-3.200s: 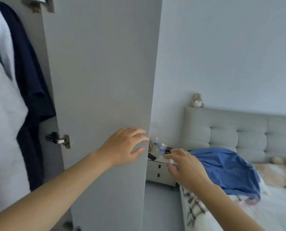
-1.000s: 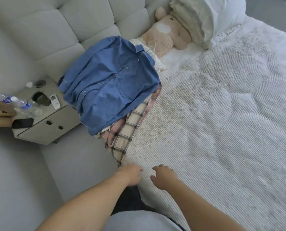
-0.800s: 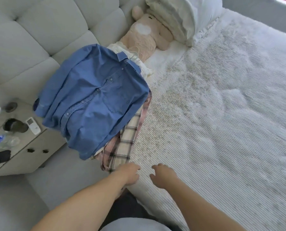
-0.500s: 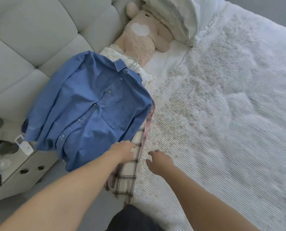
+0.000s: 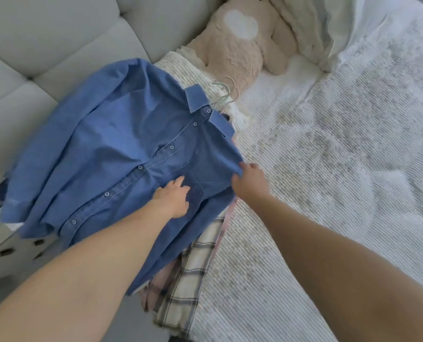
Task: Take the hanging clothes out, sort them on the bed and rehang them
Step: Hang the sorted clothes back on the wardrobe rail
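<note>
Half a second back both hands hovered at the low edge of the clothes pile; now both have reached further in, onto the blue shirt. The left hand lies on the shirt front beside the chest pocket, fingers spread and fairly straight, pressing the cloth, not closed round anything. The right hand is at the shirt's right edge, fingertips curled onto the hem and gripping it. View has closed in on the pile; the nightstand has slid almost out at the left, only its front corner with dark handles left in view.

The shirt lies buttoned, collar pointing up-right, spread on top of the pile at the left side of the bed. Under it a plaid shirt sticks out at the bottom, pinkish cloth beside it, and a cream garment shows above the collar. Pale green hangers poke out just beyond the collar.

Bed cover is white, ribbed, with greyish speckled patches. A beige plush toy lies at the head of the bed, touching a white pillow. A grey padded headboard fills the upper left
</note>
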